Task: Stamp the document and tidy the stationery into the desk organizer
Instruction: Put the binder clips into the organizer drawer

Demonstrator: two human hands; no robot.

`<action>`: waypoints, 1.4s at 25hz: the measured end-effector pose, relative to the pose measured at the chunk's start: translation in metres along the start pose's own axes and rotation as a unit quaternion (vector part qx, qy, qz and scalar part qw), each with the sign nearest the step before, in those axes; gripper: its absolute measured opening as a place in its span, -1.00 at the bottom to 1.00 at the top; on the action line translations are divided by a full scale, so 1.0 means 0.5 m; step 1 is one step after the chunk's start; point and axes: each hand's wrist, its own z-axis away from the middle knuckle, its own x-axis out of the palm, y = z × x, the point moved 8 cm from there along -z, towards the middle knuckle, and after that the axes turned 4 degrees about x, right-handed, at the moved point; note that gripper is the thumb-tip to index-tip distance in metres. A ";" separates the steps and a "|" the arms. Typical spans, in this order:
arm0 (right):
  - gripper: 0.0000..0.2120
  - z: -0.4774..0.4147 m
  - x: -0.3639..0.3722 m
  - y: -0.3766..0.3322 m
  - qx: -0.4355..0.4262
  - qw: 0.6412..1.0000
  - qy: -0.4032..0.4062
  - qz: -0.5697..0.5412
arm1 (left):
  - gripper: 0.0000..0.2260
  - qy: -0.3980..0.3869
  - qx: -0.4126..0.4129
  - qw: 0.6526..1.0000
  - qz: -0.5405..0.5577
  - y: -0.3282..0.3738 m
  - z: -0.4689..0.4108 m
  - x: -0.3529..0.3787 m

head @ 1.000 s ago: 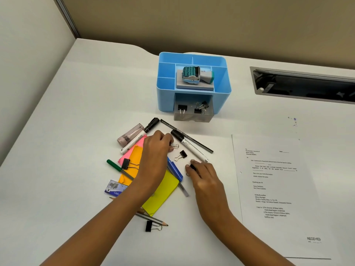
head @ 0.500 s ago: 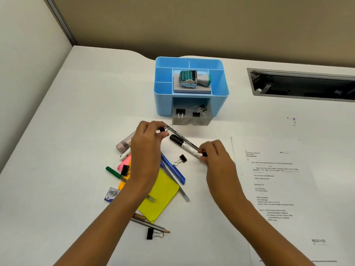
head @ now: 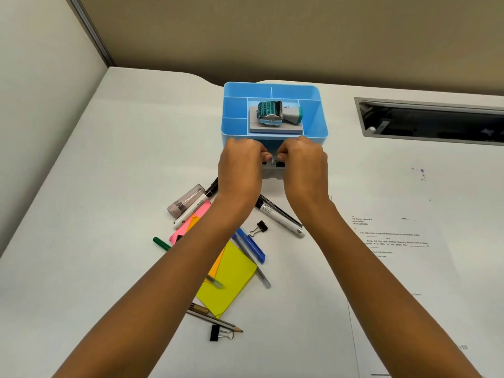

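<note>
Grey cable slot (head: 431,124) in white desk (head: 122,165)

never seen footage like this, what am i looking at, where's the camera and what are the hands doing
No machine here: a person works with bare hands, and the one camera sits on their head, looking forward and down, so the arms enter from below. The left hand and right hand meet at the small grey drawer at the front of the blue organizer, fingers curled; what they hold, if anything, is hidden. A stamp lies on a grey pad in the organizer's top. Loose on the white desk: a marker, a blue pen, a pencil, yellow sticky notes, two binder clips, and the printed document at right.
</note>
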 end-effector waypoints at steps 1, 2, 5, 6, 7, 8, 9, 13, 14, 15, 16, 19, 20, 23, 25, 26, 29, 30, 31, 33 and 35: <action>-0.86 0.001 0.002 0.000 -0.004 1.000 0.001 0.002 | -0.81 0.003 0.004 1.000 0.009 0.001 0.005 -0.002; -0.87 0.005 0.000 0.000 -0.010 1.000 0.009 -0.005 | -0.78 0.012 0.012 1.000 0.023 0.004 0.012 -0.009; -0.86 0.036 -0.022 -0.007 -0.047 0.995 0.057 -0.062 | -0.74 0.046 0.041 0.996 0.059 0.003 0.040 -0.042; -0.86 0.053 -0.029 -0.013 -0.068 0.992 0.072 -0.079 | -0.75 0.050 0.051 0.995 0.065 -0.002 0.053 -0.054; -0.87 0.075 -0.032 -0.017 -0.090 0.989 0.080 -0.090 | -0.77 0.050 0.061 0.994 0.069 -0.007 0.070 -0.066; -0.88 0.100 -0.029 -0.020 -0.107 0.987 0.076 -0.095 | -0.78 0.046 0.073 0.994 0.070 -0.011 0.090 -0.077; -0.87 0.127 -0.020 -0.020 -0.117 0.987 0.063 -0.095 | -0.79 0.035 0.087 0.994 0.063 -0.013 0.114 -0.084; -0.76 0.228 0.038 -0.010 -0.166 0.984 -0.024 -0.061 | -0.82 -0.055 0.163 0.985 0.019 -0.021 0.230 -0.086; -0.72 0.247 0.053 -0.006 -0.175 0.982 -0.048 -0.056 | -0.84 -0.079 0.173 0.982 0.022 -0.031 0.259 -0.083; -0.67 0.261 0.066 -0.001 -0.182 0.979 -0.068 -0.055 | -0.85 -0.098 0.182 0.978 0.023 -0.041 0.289 -0.081; -0.62 0.271 0.076 0.003 -0.187 0.977 -0.086 -0.053 | -0.86 -0.115 0.191 0.975 0.022 -0.051 0.320 -0.080; -0.51 0.285 0.099 0.012 -0.197 0.972 -0.120 -0.040 | -0.78 -0.157 0.212 0.964 0.013 -0.074 0.408 -0.073; -0.50 0.283 0.103 0.013 -0.201 0.971 -0.121 -0.041 | -0.73 -0.172 0.211 0.962 0.010 -0.081 0.434 -0.068; -0.53 0.276 0.108 0.012 -0.213 0.968 -0.121 -0.052 | -0.64 -0.216 0.190 0.958 0.011 -0.105 0.501 -0.053; -0.55 0.276 0.109 0.009 -0.218 0.966 -0.121 -0.063 | -0.59 -0.231 0.164 0.959 0.013 -0.120 0.528 -0.046; -0.56 0.277 0.107 0.007 -0.221 0.966 -0.117 -0.064 | -0.55 -0.237 0.147 0.960 0.019 -0.126 0.536 -0.043; -0.63 0.278 0.098 0.006 -0.234 0.966 -0.093 -0.057 | -0.53 -0.237 0.131 0.962 0.040 -0.131 0.547 -0.044; -0.66 0.276 0.098 0.009 -0.229 0.968 -0.090 -0.055 | -0.56 -0.234 0.134 0.962 0.043 -0.130 0.549 -0.046; -0.68 0.274 0.099 0.013 -0.218 0.970 -0.091 -0.054 | -0.58 -0.230 0.137 0.963 0.043 -0.128 0.550 -0.049; -0.71 0.273 0.102 0.022 -0.197 0.974 -0.096 -0.052 | -0.60 -0.231 0.129 0.963 0.051 -0.127 0.549 -0.050; -0.74 0.277 0.100 0.028 -0.190 0.976 -0.095 -0.056 | -0.59 -0.245 0.117 0.961 0.053 -0.126 0.550 -0.045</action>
